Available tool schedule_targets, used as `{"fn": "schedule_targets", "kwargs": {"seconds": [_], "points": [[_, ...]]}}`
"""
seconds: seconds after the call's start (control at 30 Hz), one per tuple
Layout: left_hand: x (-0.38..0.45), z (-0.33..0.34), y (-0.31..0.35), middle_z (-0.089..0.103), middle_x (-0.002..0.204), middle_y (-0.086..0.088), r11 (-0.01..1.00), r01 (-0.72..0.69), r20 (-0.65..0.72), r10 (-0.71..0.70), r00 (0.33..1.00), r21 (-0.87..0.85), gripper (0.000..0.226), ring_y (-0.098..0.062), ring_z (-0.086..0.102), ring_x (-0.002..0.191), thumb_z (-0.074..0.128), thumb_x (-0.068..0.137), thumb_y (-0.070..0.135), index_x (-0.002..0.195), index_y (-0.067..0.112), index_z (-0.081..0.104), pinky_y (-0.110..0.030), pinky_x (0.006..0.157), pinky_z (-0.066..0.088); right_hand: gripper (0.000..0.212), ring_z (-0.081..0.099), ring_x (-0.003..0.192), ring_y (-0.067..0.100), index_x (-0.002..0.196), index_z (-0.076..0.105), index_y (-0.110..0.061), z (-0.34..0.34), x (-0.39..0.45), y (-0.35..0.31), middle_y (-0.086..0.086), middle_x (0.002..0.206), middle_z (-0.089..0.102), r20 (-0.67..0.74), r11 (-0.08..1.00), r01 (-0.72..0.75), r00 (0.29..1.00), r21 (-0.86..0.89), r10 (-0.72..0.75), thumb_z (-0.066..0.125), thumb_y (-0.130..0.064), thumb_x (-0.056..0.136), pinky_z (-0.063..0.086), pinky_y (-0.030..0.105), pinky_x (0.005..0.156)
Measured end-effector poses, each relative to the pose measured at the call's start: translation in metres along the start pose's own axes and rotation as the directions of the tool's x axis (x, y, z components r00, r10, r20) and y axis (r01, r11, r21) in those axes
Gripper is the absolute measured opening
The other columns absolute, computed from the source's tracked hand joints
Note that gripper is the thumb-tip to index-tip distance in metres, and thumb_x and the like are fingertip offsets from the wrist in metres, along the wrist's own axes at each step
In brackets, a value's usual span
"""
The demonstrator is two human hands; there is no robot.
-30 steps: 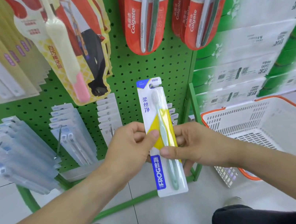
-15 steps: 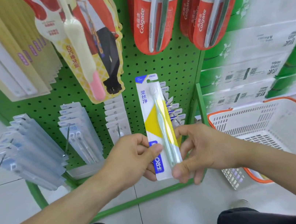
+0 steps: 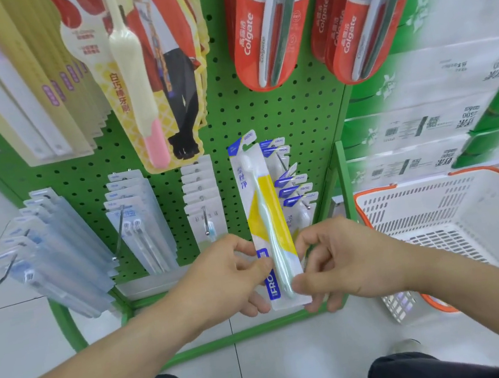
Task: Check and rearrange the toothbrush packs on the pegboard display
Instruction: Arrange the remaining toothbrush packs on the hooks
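Pack (image 3: pixel 267 218) held upright in front of the pegboard (image 3: pixel 280 119), long axis near vertical, top leaning slightly left. Hang-hole end up, "FROG" end down between the hands.

Left hand (image 3: pixel 222 277): thumb pinches the pack's left edge near the blue label, fingers curled behind. Right hand (image 3: pixel 337 268): thumb presses the lower front by the brush handle, fingers wrapped behind and under the bottom edge. Both hands grasp the low third only; the upper part stands free.

Key relation: the pack's hole sits just left of, and near level with, the tops of the same-brand packs (image 3: pixel 292 182) hanging on the hook (image 3: pixel 307 206) at the board's right edge. That hook juts toward the viewer and a little down, its tip to the right of the held pack and above the right hand. The right hand is the nearer one to it.

Judgement: rehanging calls for shifting the top rightward and threading the hole over the tip; with the grip so low, the top may wobble.

Other packs (image 3: pixel 137 225) hang to the left; a basket (image 3: pixel 460 222) stands on the floor at right.
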State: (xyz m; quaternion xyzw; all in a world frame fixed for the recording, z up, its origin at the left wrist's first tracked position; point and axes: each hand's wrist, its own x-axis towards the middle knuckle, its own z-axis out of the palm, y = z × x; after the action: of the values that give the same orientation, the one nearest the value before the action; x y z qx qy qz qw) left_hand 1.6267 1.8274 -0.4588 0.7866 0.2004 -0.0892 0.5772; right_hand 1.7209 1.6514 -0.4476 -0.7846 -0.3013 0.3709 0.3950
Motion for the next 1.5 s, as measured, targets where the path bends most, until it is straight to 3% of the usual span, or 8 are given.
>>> {"fn": "schedule_targets", "kwargs": {"seconds": [0.23, 0.43, 0.77, 0.97, 1.13, 1.23, 1.33, 1.5], "points": [[-0.006, -0.001, 0.002, 0.067, 0.113, -0.027, 0.979, 0.021, 0.308, 0.044, 0.950, -0.205, 0.046, -0.030, 0.069, 0.090, 0.059, 0.071, 0.003, 0.117, -0.002, 0.063, -0.044, 0.089, 0.060, 0.037, 0.068, 0.070, 0.016, 0.090, 0.060, -0.020, 0.010, -0.002, -0.007, -0.001, 0.079, 0.074, 0.036, 0.931, 0.163, 0.987, -0.325, -0.160, 0.088, -0.039, 0.075, 0.058, 0.039, 0.074], [-0.006, -0.004, -0.002, 0.066, 0.125, -0.021, 0.972, 0.022, 0.428, 0.083, 0.900, -0.235, 0.049, -0.036, 0.066, 0.113, 0.053, 0.077, -0.003, 0.125, 0.001, 0.062, -0.050, 0.098, 0.055, 0.051, 0.051, 0.052, 0.002, 0.068, 0.055, -0.024, 0.007, 0.008, 0.001, -0.013, 0.057, 0.059, -0.091, 0.911, 0.135, 0.979, -0.390, -0.184, 0.099, -0.044, 0.051, 0.041, 0.019, 0.052], [-0.008, -0.016, -0.002, 0.073, 0.120, -0.012, 0.960, 0.150, 0.562, 0.009, 0.827, -0.236, 0.050, -0.025, 0.070, 0.111, 0.053, 0.079, 0.003, 0.128, 0.013, 0.060, -0.045, 0.096, 0.054, 0.094, 0.063, 0.056, 0.025, 0.120, 0.046, -0.035, 0.011, 0.011, -0.003, -0.004, 0.106, 0.060, -0.372, 0.956, 0.278, 0.901, 0.096, -0.224, 0.100, -0.008, 0.048, 0.055, 0.033, 0.052], [-0.003, -0.018, -0.007, 0.072, 0.117, -0.004, 0.988, -0.149, 0.315, 0.152, 0.937, -0.033, 0.029, -0.027, 0.067, 0.112, 0.063, 0.097, 0.004, 0.121, 0.020, 0.066, -0.047, 0.096, 0.055, 0.115, 0.068, 0.055, 0.036, 0.148, 0.023, -0.044, 0.009, 0.014, -0.005, 0.001, 0.085, 0.067, -0.328, 0.951, 0.245, 0.929, 0.189, -0.174, 0.093, -0.005, 0.065, 0.060, 0.044, 0.054], [-0.003, -0.024, -0.007, 0.071, 0.114, 0.003, 0.952, -0.269, 0.384, 0.196, 0.902, 0.146, 0.030, -0.015, 0.066, 0.108, 0.067, 0.094, 0.009, 0.116, 0.030, 0.062, -0.040, 0.095, 0.056, 0.122, 0.072, 0.057, 0.029, 0.151, 0.015, -0.041, 0.006, 0.013, -0.011, -0.001, 0.103, 0.069, -0.482, 0.958, 0.232, 0.867, 0.170, -0.124, 0.093, -0.005, 0.064, 0.059, 0.039, 0.053], [-0.003, -0.024, -0.008, 0.072, 0.113, 0.009, 0.930, -0.281, 0.417, 0.164, 0.894, 0.235, 0.029, -0.009, 0.067, 0.107, 0.069, 0.094, 0.014, 0.117, 0.030, 0.060, -0.036, 0.094, 0.056, 0.104, 0.074, 0.059, 0.024, 0.145, 0.034, -0.028, 0.002, 0.015, -0.012, 0.003, 0.113, 0.068, -0.566, 0.938, 0.271, 0.818, 0.218, -0.105, 0.092, 0.000, 0.063, 0.059, 0.036, 0.050], [-0.002, -0.024, -0.008, 0.071, 0.116, 0.012, 0.914, -0.291, 0.455, 0.139, 0.879, 0.282, 0.029, -0.005, 0.067, 0.107, 0.071, 0.093, 0.018, 0.120, 0.023, 0.060, -0.034, 0.094, 0.056, 0.059, 0.074, 0.061, 0.025, 0.115, 0.056, -0.018, -0.005, 0.016, -0.008, 0.007, 0.087, 0.077, -0.627, 0.930, 0.300, 0.772, 0.213, -0.106, 0.090, -0.007, 0.068, 0.058, 0.038, 0.048], [-0.002, -0.026, -0.010, 0.074, 0.109, 0.013, 0.894, -0.301, 0.487, 0.111, 0.866, 0.331, 0.025, -0.006, 0.070, 0.100, 0.076, 0.089, 0.021, 0.112, 0.020, 0.065, -0.035, 0.091, 0.058, 0.045, 0.068, 0.054, 0.034, 0.097, 0.053, -0.014, -0.010, 0.017, -0.003, 0.005, 0.074, 0.077, -0.625, 0.942, 0.275, 0.774, 0.194, -0.097, 0.089, -0.019, 0.071, 0.055, 0.040, 0.047]]}}
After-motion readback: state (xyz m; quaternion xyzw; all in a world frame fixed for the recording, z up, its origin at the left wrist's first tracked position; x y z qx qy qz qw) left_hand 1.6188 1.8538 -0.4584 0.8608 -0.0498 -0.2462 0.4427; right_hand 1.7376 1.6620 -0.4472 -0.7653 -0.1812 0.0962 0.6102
